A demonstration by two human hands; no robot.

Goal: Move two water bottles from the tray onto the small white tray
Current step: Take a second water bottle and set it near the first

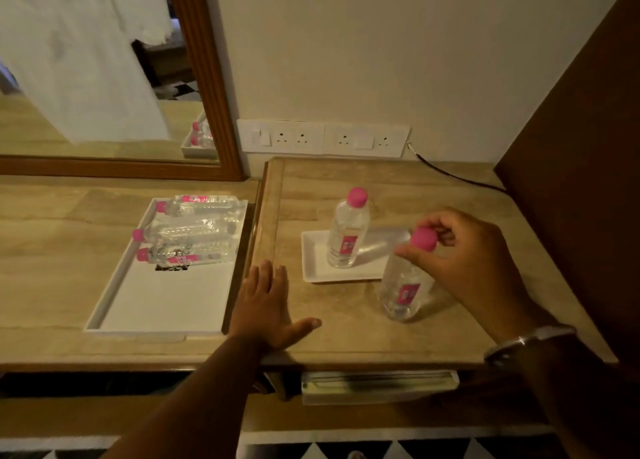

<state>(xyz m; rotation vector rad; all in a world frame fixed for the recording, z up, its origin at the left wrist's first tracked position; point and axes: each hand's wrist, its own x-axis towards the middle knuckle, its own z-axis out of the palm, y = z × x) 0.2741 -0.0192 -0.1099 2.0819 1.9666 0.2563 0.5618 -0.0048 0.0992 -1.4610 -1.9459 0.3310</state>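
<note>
- Beige stone-look desk point(381, 334) beneath a row of wall sockets point(323, 139), with a wood-framed mirror point(104, 77) at far left: a person works over two white trays.
- At left, the large white tray point(162, 302) holds three pink-capped bottles point(188, 230) lying on their sides at its far end.
- At right, the small white tray point(313, 268) carries one upright bottle point(348, 231) toward its left side.
- A second bottle point(403, 287) hangs tilted, just off the tray's near-right corner; whether its base touches the desk cannot be told.
- The right hand point(467, 254) pinches that bottle's pink cap point(424, 239) between thumb and fingertips (a metal bangle point(526, 342) sits on the wrist), the remaining fingers loosely curled.
- The left hand point(268, 306) lies flat and spread on the desk near the step between the two surfaces, holding nothing.
- Risks, as judged: a cap-only pinch lets the bottle swing, so it may knock the standing bottle or catch the tray's raised rim.
- Set down while tilted, or half on the rim, it would likely topple and roll.
</note>
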